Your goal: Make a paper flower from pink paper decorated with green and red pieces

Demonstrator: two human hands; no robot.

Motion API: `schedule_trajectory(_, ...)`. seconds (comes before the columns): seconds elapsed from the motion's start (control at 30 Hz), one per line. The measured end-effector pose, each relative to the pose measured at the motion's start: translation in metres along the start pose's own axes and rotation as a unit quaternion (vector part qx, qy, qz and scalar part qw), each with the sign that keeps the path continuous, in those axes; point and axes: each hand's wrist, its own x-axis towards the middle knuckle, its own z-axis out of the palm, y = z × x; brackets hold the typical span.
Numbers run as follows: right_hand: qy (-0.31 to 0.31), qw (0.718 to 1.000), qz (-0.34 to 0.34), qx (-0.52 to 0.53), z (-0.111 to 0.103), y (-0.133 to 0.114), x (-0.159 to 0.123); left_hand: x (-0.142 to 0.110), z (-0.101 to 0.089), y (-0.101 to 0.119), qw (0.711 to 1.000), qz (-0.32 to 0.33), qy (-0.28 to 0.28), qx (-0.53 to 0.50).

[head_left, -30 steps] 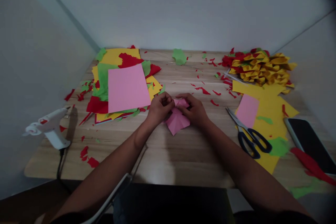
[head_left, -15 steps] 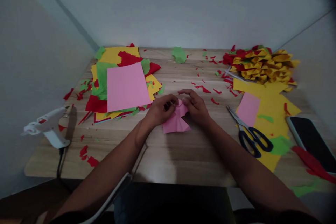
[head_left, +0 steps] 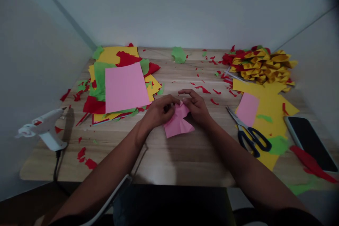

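Observation:
A small creased piece of pink paper (head_left: 178, 127) is held between my two hands above the middle of the table. My left hand (head_left: 162, 111) pinches its upper left part, fingers curled over it. On the other side my right hand (head_left: 195, 107) grips the upper right edge between thumb and bent fingers, its index finger arched away. The paper's lower part fans out with fold lines, and a notch shows on its right side. The fingers partly hide the top edge.
A pink sheet (head_left: 127, 88) tops a stack of coloured paper at left, beside a white glue gun (head_left: 45, 130). At right lie scissors (head_left: 249, 134), yellow paper (head_left: 272, 109), a phone (head_left: 312, 144) and a pile of folded yellow pieces (head_left: 265, 67). Red scraps (head_left: 203, 89) dot the wooden table (head_left: 159, 159).
The lower part of the pink paper has tilted slightly and spread to the right. Both hands keep nearly the same grip. The whole view has shifted a little.

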Motion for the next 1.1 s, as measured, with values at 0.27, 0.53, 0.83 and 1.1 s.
schedule_trajectory(0.27, -0.014, 1.000, -0.006, -0.012, 0.0011, -0.0009, -0.0003, -0.0015, -0.0006, 0.0028, 0.999, -0.001, -0.028, 0.015)
schedule_trajectory(0.53, -0.021, 0.999, -0.010, -0.038, 0.0021, 0.0013, -0.0009, -0.0006, -0.0011, 0.0049, 0.999, -0.003, -0.038, 0.030)
schedule_trajectory(0.83, -0.003, 1.000, 0.000, -0.021, 0.0026, 0.0043, 0.0009, -0.0012, -0.0006, 0.0087, 0.997, -0.061, -0.037, 0.023)
schedule_trajectory(1.1, -0.001, 0.999, 0.005, -0.034, 0.0016, 0.0017, 0.0007, -0.0015, 0.0039, 0.0023, 0.995, -0.090, -0.016, 0.033)
